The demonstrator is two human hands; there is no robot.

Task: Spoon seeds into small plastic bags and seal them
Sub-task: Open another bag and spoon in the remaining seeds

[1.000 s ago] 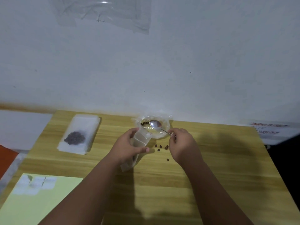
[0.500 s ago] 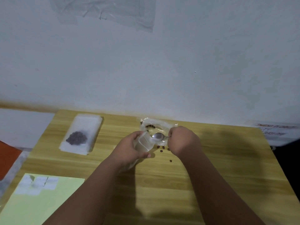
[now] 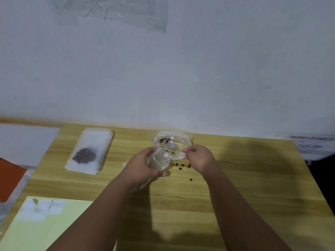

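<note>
My left hand [image 3: 140,166] grips a small clear plastic bag [image 3: 159,161], held with its mouth open toward the right. My right hand [image 3: 198,158] pinches the handle of a metal spoon [image 3: 173,148], whose bowl lies over the bag's mouth; the spoon is blurred. Behind them sits a clear plastic sheet [image 3: 173,140] with a few dark seeds on it. Several loose seeds [image 3: 182,165] lie on the wooden table [image 3: 235,178] beside my right hand.
A stack of white bags topped by a filled seed bag [image 3: 89,151] lies at the back left. A pale yellow sheet [image 3: 45,227] with small white labels covers the front left corner. A wall stands right behind the table. A printed paper [image 3: 311,144] lies at the far right.
The spoon went from the seeds on the plastic sheet to the mouth of the bag in my left hand. My left hand raised and tilted the bag toward the spoon.
</note>
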